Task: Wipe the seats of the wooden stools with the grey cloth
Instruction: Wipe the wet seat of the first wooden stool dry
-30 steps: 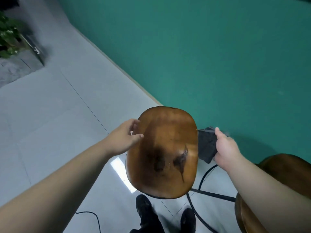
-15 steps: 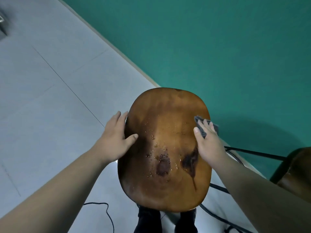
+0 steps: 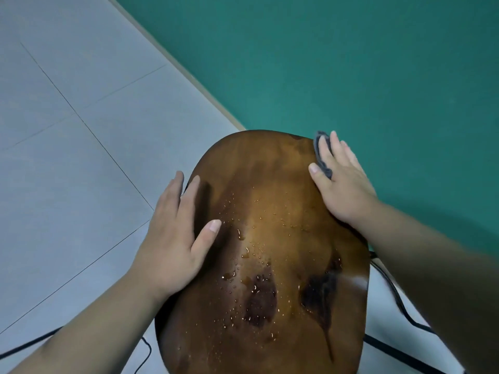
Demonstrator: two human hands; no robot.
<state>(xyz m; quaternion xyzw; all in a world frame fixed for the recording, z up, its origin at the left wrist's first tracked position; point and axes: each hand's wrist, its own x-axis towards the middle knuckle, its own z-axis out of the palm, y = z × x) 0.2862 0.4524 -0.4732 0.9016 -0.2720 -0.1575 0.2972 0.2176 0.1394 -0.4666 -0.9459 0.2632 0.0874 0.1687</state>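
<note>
A brown wooden stool seat [image 3: 280,206] fills the lower middle of the head view, speckled with water drops and two dark patches. My left hand [image 3: 175,238] rests flat on its left edge, fingers straight, thumb on the wood. My right hand [image 3: 343,182] presses the grey cloth [image 3: 322,155] flat against the seat's far right corner. Only a strip of the cloth shows between the thumb and fingers; the remainder is hidden under the palm.
A green wall [image 3: 351,63] runs diagonally behind the stool. Grey floor tiles [image 3: 67,130] spread to the left. Black stool frame bars [image 3: 391,349] and a thin black cable [image 3: 145,349] lie on the floor below the seat.
The view has closed in on the seat. My right hand slid the cloth from the seat's right side up to its far right corner. My left hand stayed on the left edge.
</note>
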